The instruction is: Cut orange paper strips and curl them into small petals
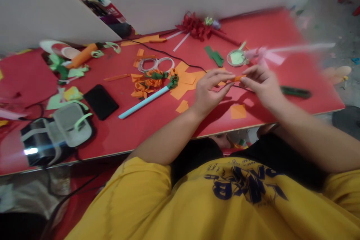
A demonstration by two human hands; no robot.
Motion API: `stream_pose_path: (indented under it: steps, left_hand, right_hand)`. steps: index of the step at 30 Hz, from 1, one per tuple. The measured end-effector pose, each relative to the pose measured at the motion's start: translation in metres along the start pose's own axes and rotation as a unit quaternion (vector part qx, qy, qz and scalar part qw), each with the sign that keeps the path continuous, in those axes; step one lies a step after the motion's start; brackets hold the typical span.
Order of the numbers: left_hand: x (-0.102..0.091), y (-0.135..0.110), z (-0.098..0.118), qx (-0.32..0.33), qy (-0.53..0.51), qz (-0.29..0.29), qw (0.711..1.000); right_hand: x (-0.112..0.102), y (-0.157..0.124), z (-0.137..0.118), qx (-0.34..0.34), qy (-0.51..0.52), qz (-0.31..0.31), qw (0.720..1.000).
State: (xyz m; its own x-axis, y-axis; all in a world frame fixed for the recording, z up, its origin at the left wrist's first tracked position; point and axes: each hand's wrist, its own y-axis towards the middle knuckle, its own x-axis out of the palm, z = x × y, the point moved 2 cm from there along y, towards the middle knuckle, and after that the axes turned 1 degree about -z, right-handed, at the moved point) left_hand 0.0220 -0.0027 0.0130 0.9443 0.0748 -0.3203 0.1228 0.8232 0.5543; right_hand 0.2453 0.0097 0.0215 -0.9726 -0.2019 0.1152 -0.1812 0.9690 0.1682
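Note:
Both my hands are raised over a red table [118, 135] and meet on a small orange paper piece [238, 78]. My left hand [210, 92] pinches its left end with fingers curled. My right hand [260, 82] pinches its right end. Orange paper scraps [185, 82] lie on the table just below and left of my hands. An orange paper flower on a light blue stick [149, 99] lies further left.
A black phone [100, 101] and a grey device with straps [56, 133] sit at the left. A red paper flower [195, 26], tape rolls [154, 63], a green-filled ring [236, 58], a pink flower [263, 55] and a dark pen [295, 92] lie around.

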Motion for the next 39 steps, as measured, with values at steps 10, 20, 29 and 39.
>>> stream_pose_path:
  steps: [10, 20, 29, 39]
  left_hand:
    - [0.006, -0.004, -0.003, -0.037, -0.079, -0.018, 0.996]
    - [0.016, -0.007, -0.017, 0.021, -0.091, 0.011, 0.996]
    - [0.009, -0.002, -0.009, 0.094, -0.045, 0.026, 0.994]
    - [0.012, -0.004, -0.011, 0.045, -0.055, -0.010, 0.997]
  right_hand:
    - [-0.003, 0.000, 0.005, 0.000, -0.005, -0.009, 1.000]
    - [0.004, -0.004, 0.003, -0.173, -0.109, 0.007, 0.979]
    - [0.003, -0.008, 0.000, -0.245, -0.175, -0.012, 0.954]
    - [0.002, -0.004, 0.003, -0.194, -0.135, -0.008, 0.972]
